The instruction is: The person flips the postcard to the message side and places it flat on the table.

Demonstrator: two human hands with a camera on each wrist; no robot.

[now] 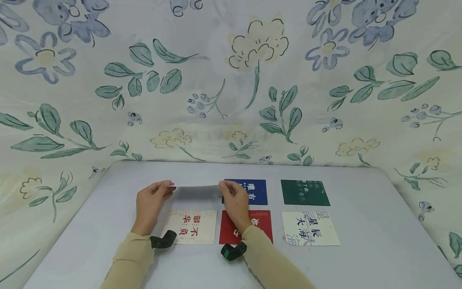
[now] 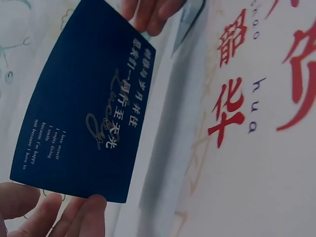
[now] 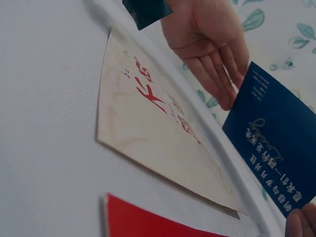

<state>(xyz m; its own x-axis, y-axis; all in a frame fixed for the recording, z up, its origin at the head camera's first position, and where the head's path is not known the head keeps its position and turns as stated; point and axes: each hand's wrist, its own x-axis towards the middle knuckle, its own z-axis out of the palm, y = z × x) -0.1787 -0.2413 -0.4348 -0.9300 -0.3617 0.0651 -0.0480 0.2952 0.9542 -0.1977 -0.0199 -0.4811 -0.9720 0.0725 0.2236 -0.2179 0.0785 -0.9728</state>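
My left hand and right hand hold a dark blue card between them, one at each short end, raised over the table. It appears nearly edge-on in the head view, while both wrist views show its face with white print and a gold scrawl. Fingertips pinch its ends. Below the hands lies a cream card with red characters. A red card sits partly hidden under the right wrist, and another blue card lies just behind the right hand.
To the right, a dark green card lies above a white card with blue characters. All the flat cards form rows on the white table. A floral curtain rises at the table's back edge.
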